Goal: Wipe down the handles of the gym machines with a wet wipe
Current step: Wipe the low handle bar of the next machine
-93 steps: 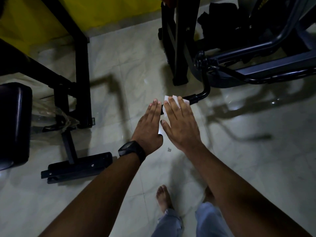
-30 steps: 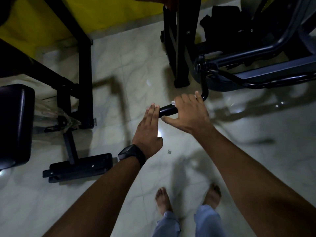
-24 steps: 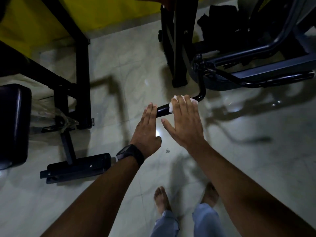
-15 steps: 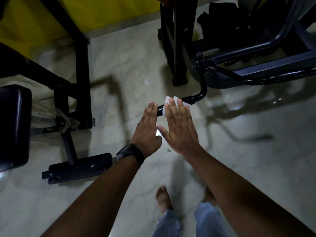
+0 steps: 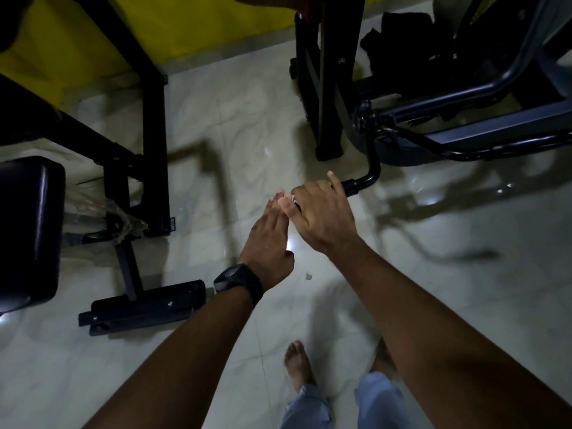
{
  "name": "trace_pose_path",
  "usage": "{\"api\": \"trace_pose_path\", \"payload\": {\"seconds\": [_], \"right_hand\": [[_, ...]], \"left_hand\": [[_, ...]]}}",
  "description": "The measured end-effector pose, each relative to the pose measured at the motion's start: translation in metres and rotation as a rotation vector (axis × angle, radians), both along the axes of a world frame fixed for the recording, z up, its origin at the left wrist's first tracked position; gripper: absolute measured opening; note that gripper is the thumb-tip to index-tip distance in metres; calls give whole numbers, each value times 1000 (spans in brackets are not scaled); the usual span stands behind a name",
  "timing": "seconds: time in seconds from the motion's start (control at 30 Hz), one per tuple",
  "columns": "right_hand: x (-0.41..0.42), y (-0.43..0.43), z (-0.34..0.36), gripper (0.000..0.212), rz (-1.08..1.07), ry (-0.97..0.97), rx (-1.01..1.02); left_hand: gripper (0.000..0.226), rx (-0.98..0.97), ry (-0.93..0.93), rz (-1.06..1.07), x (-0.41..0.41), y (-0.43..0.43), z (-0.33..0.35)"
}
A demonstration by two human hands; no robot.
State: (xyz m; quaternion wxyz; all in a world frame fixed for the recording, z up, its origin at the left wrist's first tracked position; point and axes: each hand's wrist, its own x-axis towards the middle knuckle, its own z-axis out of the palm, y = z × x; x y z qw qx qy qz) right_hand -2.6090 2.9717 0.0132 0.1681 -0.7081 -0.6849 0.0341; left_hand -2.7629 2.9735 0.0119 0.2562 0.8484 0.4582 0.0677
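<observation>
The right hand [image 5: 322, 215] is curled round the grip end of the black bent-tube machine handle [image 5: 360, 183]. A white wet wipe [image 5: 294, 200] (only a sliver shows by the thumb) appears pinned under that hand. The left hand [image 5: 269, 239] has straight, closed-up fingers and holds nothing. Its fingertips lie just beside the right thumb.

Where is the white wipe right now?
Middle of the head view: the wet wipe is tucked inside the right hand, which grips it round the black machine handle. Only a white sliver shows, next to the left hand.
</observation>
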Motion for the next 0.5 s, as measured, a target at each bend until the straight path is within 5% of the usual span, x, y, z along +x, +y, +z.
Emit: {"api": "trace_pose_path", "payload": {"seconds": [0.2,0.5], "right_hand": [[15,7,10,76,-23,-73,-162],[32,-12,-4,60,-79,-105,-122]], "left_hand": [[108,-16,47,15,1,1,-1],[110,-30,38,41,4,-5,1]]}}
